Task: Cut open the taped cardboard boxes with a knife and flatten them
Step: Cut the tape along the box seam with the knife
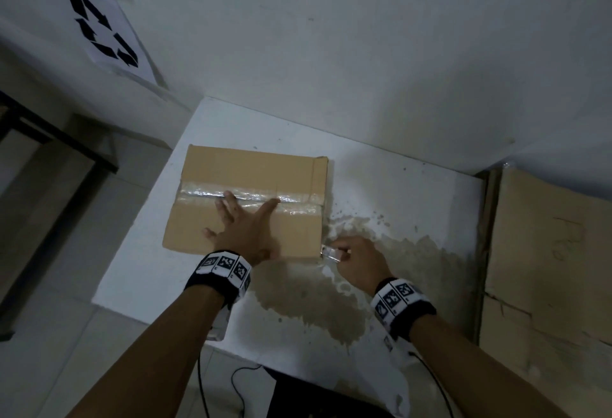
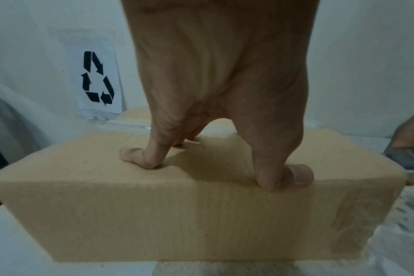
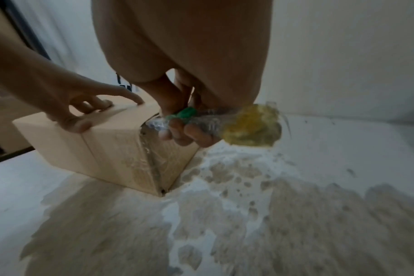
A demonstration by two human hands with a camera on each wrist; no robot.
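From the head view, the box [image 1: 248, 199] sits near the desk's [image 1: 414, 202] back left corner, left hand [image 1: 240, 229] spread flat on top. Left wrist view: fingertips [image 2: 140, 158] press near the front edge. Right wrist view: the right hand [image 3: 184, 104] grips the knife [image 3: 201, 119] at the taped corner; a slip could send the blade toward the left hand, though open desk lies to the right.

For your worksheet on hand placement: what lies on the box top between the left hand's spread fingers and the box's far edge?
A strip of clear tape crosses the box; the left hand reaches it. Head view.
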